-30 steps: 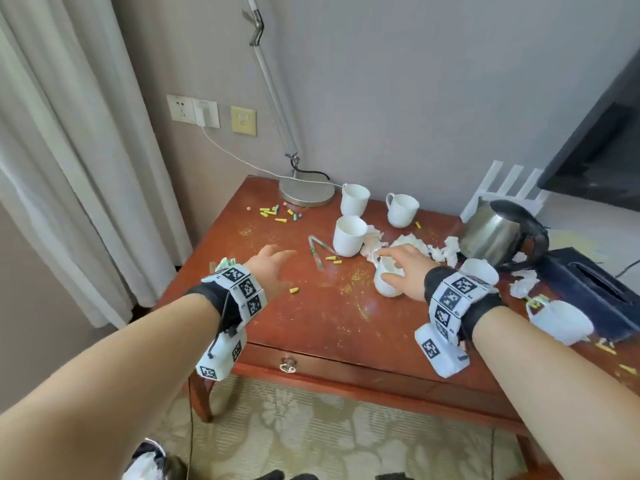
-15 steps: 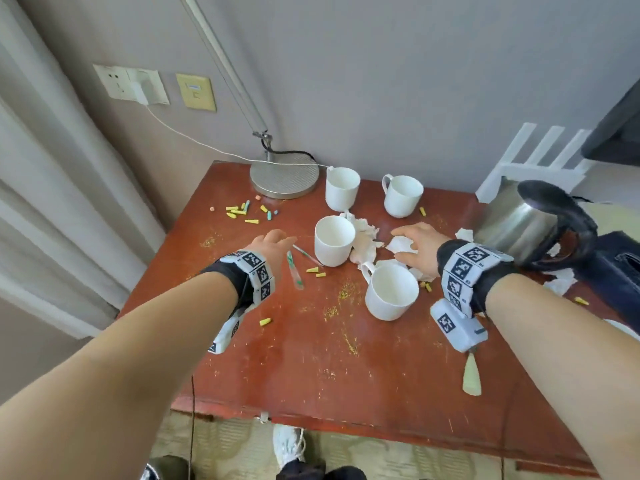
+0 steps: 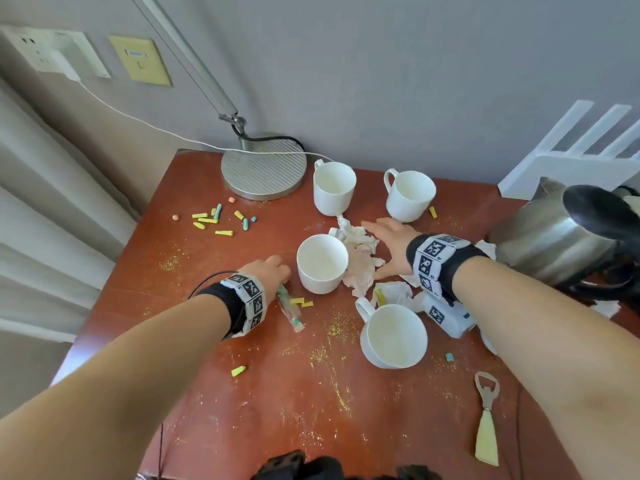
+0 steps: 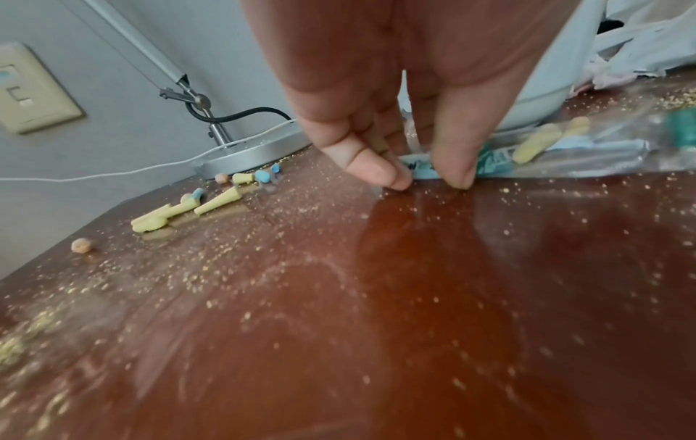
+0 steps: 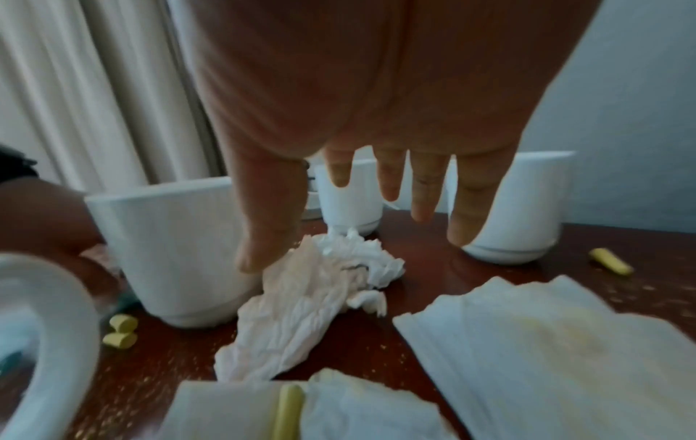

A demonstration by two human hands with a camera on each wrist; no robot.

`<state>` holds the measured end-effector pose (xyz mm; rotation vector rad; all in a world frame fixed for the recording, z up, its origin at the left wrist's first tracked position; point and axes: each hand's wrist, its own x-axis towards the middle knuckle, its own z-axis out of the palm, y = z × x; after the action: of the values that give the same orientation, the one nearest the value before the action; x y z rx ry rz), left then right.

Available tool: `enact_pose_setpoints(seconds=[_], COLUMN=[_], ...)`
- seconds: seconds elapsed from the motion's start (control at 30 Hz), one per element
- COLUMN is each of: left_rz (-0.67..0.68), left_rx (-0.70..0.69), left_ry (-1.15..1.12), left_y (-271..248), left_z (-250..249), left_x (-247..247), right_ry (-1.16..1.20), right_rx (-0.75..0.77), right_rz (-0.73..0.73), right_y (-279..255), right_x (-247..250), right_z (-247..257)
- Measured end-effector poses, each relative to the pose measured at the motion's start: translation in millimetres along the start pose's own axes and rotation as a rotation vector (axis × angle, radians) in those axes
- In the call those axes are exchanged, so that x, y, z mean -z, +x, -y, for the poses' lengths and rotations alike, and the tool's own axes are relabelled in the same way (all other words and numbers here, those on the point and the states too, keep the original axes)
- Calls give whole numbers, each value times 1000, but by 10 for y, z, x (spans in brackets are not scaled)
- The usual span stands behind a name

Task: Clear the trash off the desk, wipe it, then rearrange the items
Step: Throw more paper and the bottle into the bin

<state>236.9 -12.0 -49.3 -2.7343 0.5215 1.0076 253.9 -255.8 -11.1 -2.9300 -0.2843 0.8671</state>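
On the red-brown desk [image 3: 277,410], my left hand [image 3: 281,276] pinches the near end of a clear plastic wrapper [image 3: 291,311] beside a white mug [image 3: 322,263]. The left wrist view has thumb and forefinger of that hand [image 4: 425,178] closed on the wrapper [image 4: 565,154] at the desk surface. My right hand [image 3: 381,244] hovers with fingers spread over a crumpled tissue [image 3: 360,261]. The right wrist view shows the same hand [image 5: 339,238] open, just above the tissue [image 5: 320,294]. More tissue sheets [image 5: 546,342] lie nearer.
Two white mugs [image 3: 334,187] [image 3: 410,195] stand at the back, another [image 3: 393,336] in front. A steel kettle [image 3: 554,237] is at the right, a lamp base [image 3: 265,168] at the back left. Chalk bits [image 3: 214,220], crumbs and a bottle opener [image 3: 486,417] lie about.
My left hand has come down onto the wrapper's end and closed on it. My right hand left the front mug and moved over the crumpled tissue, spreading its fingers.
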Motion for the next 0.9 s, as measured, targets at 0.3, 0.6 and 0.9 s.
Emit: enact_pose_setpoints(seconds=[0.3, 0.6, 0.9], left_rz=[39, -51, -149], left_rx=[77, 139, 138], left_ry=[-193, -351, -452], left_y=[-167, -420, -584], left_z=[-17, -170, -394], left_x=[-91, 37, 161], right_ry=[-210, -114, 77], right_rx=[144, 121, 59], right_rz=[150, 134, -157], right_y=[385, 342, -95], right_x=[-111, -29, 366], right_z=[226, 146, -244])
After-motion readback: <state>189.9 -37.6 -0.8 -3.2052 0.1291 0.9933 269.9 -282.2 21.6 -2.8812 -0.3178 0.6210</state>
